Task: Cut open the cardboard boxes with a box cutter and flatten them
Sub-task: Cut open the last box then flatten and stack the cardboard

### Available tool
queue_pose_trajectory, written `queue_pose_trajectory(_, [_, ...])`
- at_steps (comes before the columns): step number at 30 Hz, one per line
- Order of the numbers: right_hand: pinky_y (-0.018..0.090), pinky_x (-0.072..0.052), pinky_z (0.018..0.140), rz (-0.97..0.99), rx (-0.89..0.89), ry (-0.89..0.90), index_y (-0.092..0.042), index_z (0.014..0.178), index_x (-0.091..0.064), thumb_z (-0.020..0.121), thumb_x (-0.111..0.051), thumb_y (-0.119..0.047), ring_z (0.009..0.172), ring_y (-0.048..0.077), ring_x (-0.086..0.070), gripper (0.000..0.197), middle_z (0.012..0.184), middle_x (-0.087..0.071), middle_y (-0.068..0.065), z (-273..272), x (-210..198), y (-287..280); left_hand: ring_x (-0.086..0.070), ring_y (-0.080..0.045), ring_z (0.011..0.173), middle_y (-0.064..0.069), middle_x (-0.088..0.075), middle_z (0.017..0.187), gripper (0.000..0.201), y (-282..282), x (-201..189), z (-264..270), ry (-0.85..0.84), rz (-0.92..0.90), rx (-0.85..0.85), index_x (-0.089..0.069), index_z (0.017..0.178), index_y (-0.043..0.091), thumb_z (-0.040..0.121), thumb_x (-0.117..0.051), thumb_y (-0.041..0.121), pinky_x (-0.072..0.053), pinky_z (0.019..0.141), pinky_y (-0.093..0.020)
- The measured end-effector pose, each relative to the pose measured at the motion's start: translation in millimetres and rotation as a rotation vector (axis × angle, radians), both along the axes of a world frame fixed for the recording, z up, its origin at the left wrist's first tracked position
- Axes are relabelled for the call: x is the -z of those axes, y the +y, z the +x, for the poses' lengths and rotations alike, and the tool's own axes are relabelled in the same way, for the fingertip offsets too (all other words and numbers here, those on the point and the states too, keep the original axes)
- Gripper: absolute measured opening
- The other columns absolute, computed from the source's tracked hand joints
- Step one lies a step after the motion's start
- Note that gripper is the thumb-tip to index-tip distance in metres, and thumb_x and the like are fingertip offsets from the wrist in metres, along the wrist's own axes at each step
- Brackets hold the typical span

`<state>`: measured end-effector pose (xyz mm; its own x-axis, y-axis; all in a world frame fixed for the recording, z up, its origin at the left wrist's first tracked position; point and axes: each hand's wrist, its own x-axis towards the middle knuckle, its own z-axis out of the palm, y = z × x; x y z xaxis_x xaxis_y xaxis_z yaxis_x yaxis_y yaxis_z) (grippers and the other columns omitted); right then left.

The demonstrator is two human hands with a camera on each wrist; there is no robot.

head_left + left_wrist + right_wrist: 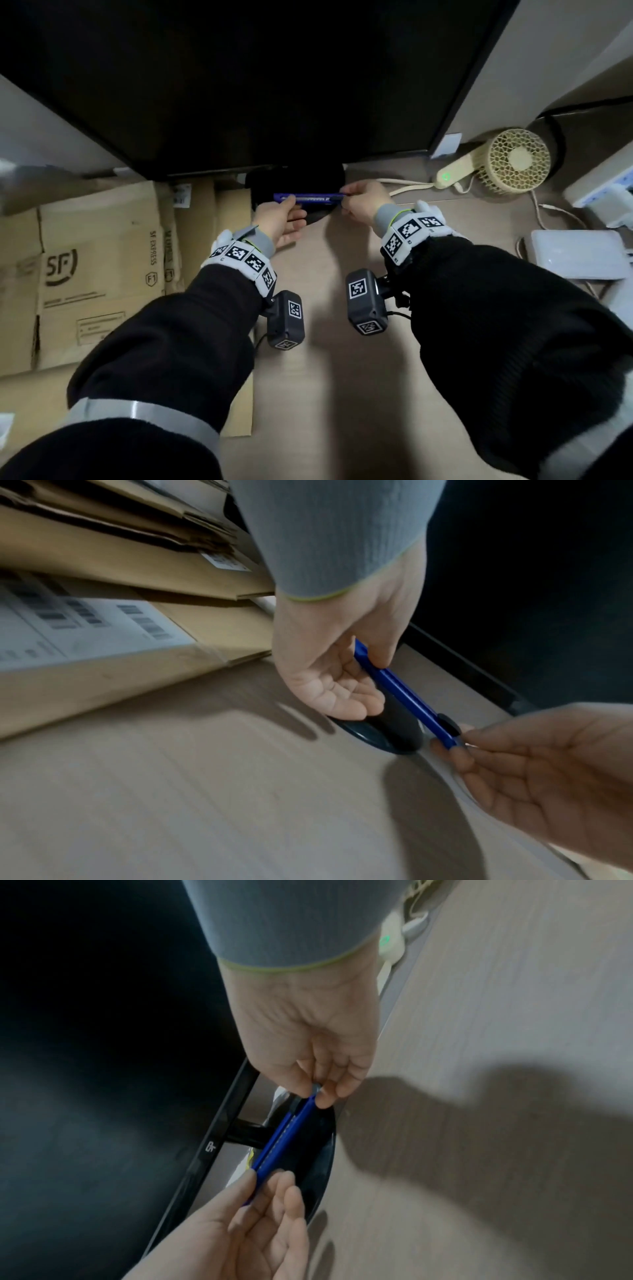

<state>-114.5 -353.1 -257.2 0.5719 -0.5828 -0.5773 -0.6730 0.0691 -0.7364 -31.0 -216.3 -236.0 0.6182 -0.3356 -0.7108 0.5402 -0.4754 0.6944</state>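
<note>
Over the pale wood-grain desk point(359, 377), just in front of the dark monitor point(239, 78) at its back edge, the blue box cutter point(308, 198) is pinched at one end by the left hand point(279, 219) and at the other by the right hand point(364, 202). Flattened cardboard boxes point(99, 274) lie along the desk's left edge. A cream fan point(513, 161) sits near the back right corner.

boxes point(99, 274) left on desk point(342, 394) | monitor point(239, 75) behind | fan point(513, 161) right | cutter point(308, 198) centre
</note>
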Motion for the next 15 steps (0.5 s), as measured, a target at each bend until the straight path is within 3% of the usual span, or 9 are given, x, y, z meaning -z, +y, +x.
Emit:
queue_pose_trajectory(2, [0.035, -0.050, 0.086, 0.008, -0.016, -0.005, -0.016, 0.108, -0.069, 0.081, -0.058, -0.006, 0.079, 0.022, -0.055, 0.031, 0.080, -0.061, 0.003, 9, 5, 2, -0.057, -0.009, 0.065, 0.002, -0.062, 0.080, 0.031, 3, 3, 7, 0.017, 0.035, 0.003, -0.055, 0.083, 0.016, 0.102, -0.041, 0.037, -0.048, 0.059, -0.024])
queue_pose_trajectory(4, [0.033, -0.050, 0.079, 0.025, -0.027, -0.007, -0.012, 0.119, -0.065, 0.078, -0.060, -0.005, 0.074, 0.021, -0.055, 0.041, 0.078, -0.059, 0.002, 18, 11, 5, -0.057, -0.010, 0.066, 0.000, -0.062, 0.080, 0.034, 4, 7, 15, 0.030, 0.078, 0.000, -0.054, 0.082, 0.016, 0.102, -0.039, 0.038, -0.047, 0.059, -0.024])
queue_pose_trajectory(7, [0.035, -0.050, 0.085, 0.030, -0.078, 0.010, -0.012, 0.126, -0.061, 0.079, -0.061, -0.012, 0.081, 0.022, -0.056, 0.046, 0.094, -0.060, 0.007, 28, 17, 9, -0.056, -0.011, 0.065, -0.001, -0.061, 0.078, 0.036, 6, 12, 27, 0.039, 0.136, 0.032, -0.053, 0.081, 0.015, 0.103, -0.037, 0.038, -0.047, 0.059, -0.024])
queue_pose_trajectory(10, [0.044, -0.050, 0.097, 0.019, -0.072, 0.014, -0.015, 0.131, -0.057, 0.070, -0.060, -0.027, 0.095, 0.023, -0.058, 0.062, 0.113, -0.063, 0.010, 34, 21, 10, -0.055, -0.011, 0.063, -0.001, -0.060, 0.075, 0.038, 7, 10, 29, 0.053, 0.181, 0.093, -0.054, 0.080, 0.014, 0.102, -0.037, 0.038, -0.047, 0.058, -0.024])
queue_pose_trajectory(12, [0.046, -0.049, 0.097, 0.013, -0.064, 0.011, -0.016, 0.137, -0.050, 0.061, -0.058, -0.034, 0.108, 0.024, -0.058, 0.079, 0.127, -0.058, 0.010, 36, 25, 10, -0.054, -0.011, 0.061, -0.001, -0.059, 0.074, 0.037, 7, 12, 28, 0.064, 0.179, 0.125, -0.054, 0.080, 0.014, 0.102, -0.037, 0.039, -0.047, 0.059, -0.024])
queue_pose_trajectory(15, [0.045, -0.050, 0.096, -0.003, -0.030, 0.011, -0.021, 0.134, -0.053, 0.058, -0.057, -0.036, 0.114, 0.029, -0.058, 0.077, 0.129, -0.056, 0.010, 31, 17, 14, -0.052, -0.010, 0.059, 0.000, -0.058, 0.072, 0.034, 10, 11, 24, 0.056, 0.138, 0.141, -0.054, 0.082, 0.016, 0.102, -0.038, 0.038, -0.046, 0.060, -0.024])
